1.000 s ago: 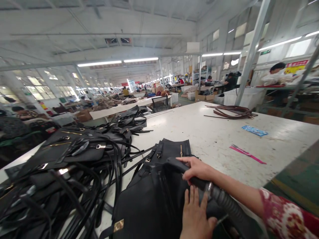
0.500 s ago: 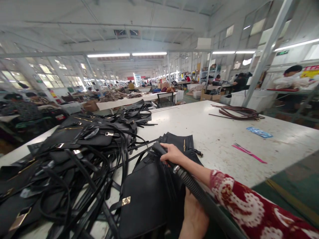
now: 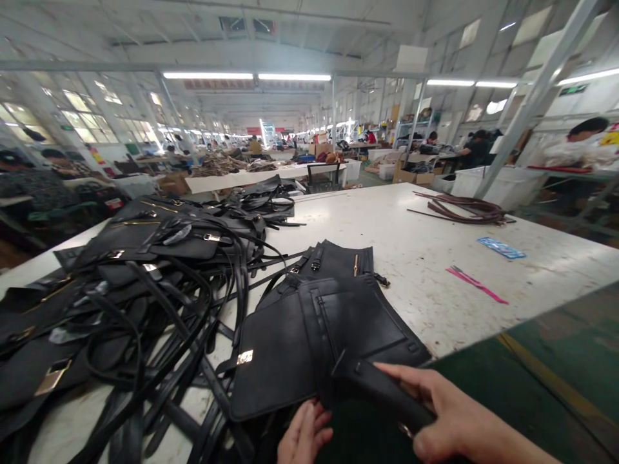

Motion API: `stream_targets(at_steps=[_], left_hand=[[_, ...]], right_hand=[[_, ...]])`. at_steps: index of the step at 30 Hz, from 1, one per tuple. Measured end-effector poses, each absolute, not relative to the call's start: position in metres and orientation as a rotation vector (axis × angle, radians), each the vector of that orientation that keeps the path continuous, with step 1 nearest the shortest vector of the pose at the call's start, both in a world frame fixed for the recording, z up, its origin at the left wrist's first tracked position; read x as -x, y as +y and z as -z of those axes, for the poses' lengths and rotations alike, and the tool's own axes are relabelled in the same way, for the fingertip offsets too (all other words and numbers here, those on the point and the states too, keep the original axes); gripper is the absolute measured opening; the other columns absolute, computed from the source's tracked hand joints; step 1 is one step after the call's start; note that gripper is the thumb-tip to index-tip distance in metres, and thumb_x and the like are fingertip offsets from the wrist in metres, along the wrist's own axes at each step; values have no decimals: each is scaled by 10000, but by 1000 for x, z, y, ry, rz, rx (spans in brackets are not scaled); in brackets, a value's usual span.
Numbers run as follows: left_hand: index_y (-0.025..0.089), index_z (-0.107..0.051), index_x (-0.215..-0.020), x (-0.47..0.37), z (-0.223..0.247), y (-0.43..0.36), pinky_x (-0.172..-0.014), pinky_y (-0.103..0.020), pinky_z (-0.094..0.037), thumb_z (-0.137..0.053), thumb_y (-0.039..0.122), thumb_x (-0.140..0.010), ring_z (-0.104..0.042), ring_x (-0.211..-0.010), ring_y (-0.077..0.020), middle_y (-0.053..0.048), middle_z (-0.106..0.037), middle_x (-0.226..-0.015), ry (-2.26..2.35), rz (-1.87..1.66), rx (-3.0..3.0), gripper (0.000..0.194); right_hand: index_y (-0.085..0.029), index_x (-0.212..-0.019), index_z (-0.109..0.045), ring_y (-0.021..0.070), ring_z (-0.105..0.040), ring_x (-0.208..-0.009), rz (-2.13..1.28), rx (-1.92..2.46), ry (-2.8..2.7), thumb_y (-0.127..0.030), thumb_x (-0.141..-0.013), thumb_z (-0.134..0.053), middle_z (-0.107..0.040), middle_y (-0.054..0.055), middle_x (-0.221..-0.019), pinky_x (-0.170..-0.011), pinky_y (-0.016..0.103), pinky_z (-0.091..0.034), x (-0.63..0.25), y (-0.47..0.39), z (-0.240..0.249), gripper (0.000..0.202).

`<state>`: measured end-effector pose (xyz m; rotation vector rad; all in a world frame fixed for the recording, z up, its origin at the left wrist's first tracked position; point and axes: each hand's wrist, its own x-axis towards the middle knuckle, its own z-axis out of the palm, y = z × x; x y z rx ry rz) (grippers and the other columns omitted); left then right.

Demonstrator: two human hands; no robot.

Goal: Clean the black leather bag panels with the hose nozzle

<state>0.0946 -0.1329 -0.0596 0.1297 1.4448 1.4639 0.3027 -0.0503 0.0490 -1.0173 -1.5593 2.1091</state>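
Note:
A black leather bag [image 3: 275, 361] with a gold clasp lies unfolded at the table's near edge, its flap to the left and its panel with a long slit to the right. My right hand [image 3: 447, 412] is closed around a black hose nozzle [image 3: 382, 390]. The nozzle's flat end is over the bag's lower edge; whether it touches the leather I cannot tell. My left hand [image 3: 304, 433] is just below the flap's lower edge, fingers loosely bent and a little apart, with nothing visible between them. Past the bag, a panel with a gold zip [image 3: 356, 265] shows.
Black bags with long tangled straps [image 3: 159, 245] are heaped on the left of the white table [image 3: 367, 219]. To the right are brown straps [image 3: 467, 209], a blue patterned packet [image 3: 500, 247] and pink-handled snips [image 3: 476, 284]. A metal post [image 3: 536, 96] rises behind. Several people work at farther tables.
My right hand has drawn the nozzle from the bag's far side toward me, to its near edge. My left hand has shifted left, below the flap. The view has tilted slightly downward.

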Motion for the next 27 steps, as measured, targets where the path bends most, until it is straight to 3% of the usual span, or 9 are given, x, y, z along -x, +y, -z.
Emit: stream_targets(at_steps=[3, 6, 8, 13, 18, 20, 22, 24, 27], left_hand=[[68, -619, -724, -95, 54, -111, -622, -367, -531, -707, 387, -568, -640, -704, -260, -138, -677, -751, 1318, -1468, -49, 365], [59, -615, -631, -103, 62, -102, -592, -369, -534, -709, 397, -560, -634, -608, -239, -107, -668, -626, 1392, -1541, 2, 358], [60, -623, -646, -107, 69, -101, -579, -359, -533, -710, 395, -558, -637, -618, -245, -109, -676, -640, 1392, -1559, 13, 357], [54, -617, -775, -105, 63, -107, -567, -331, -523, -680, 347, -615, -644, -640, -238, -134, -687, -739, 1330, -1510, 22, 340], [70, -578, -824, -99, 39, -117, -564, -322, -511, -613, 308, -690, -648, -640, -238, -152, -679, -755, 1330, -1472, 77, 275], [74, -576, -826, -98, 35, -120, -572, -321, -509, -601, 309, -699, -649, -658, -237, -158, -677, -774, 1339, -1490, 52, 268], [67, -584, -812, -98, 35, -122, -582, -320, -507, -600, 320, -696, -649, -664, -235, -166, -675, -783, 1371, -1474, 33, 279], [56, -598, -794, -98, 37, -124, -589, -315, -502, -604, 347, -687, -647, -655, -228, -165, -675, -763, 1404, -1448, 10, 310], [45, -623, -793, -98, 39, -126, -577, -287, -486, -588, 406, -684, -641, -622, -209, -147, -677, -710, 1374, -1403, -79, 379]], right_hand=[[-198, -1229, -460, 90, -546, -642, -2108, 1050, -1539, 90, -436, -571, -623, -20, -828, -457, 86, -388, -295, -55, -40, 851], [-215, -1262, -412, 71, -529, -466, -2195, 1039, -1532, 46, -452, -582, -615, -14, -839, -353, 113, -392, -284, -46, -36, 867], [-229, -1295, -355, 74, -515, -398, -2222, 996, -1521, 3, -485, -580, -609, -18, -796, -318, 142, -410, -276, -38, -35, 872], [-215, -1321, -292, 101, -536, -455, -1997, 942, -1437, -66, -571, -583, -586, -19, -760, -356, 175, -443, -268, -31, -34, 819], [-214, -1339, -268, 73, -486, -459, -2016, 1047, -1482, -26, -550, -558, -593, -20, -802, -364, 142, -397, -290, -54, -43, 861], [-215, -1323, -318, 96, -534, -555, -2025, 1070, -1569, 3, -529, -564, -614, -19, -824, -458, 144, -440, -300, -67, -49, 860], [-223, -1275, -413, 151, -580, -782, -2014, 1089, -1648, -14, -534, -623, -621, 5, -963, -689, 183, -477, -305, -78, -54, 799], [-233, -1233, -474, 206, -533, -991, -2023, 1100, -1684, -101, -572, -689, -572, 29, -1124, -868, 240, -419, -305, -87, -58, 707], [-228, -1228, -479, 244, -480, -1085, -2046, 988, -1743, -192, -614, -712, -527, 49, -1203, -937, 301, -372, -297, -93, -57, 658]])
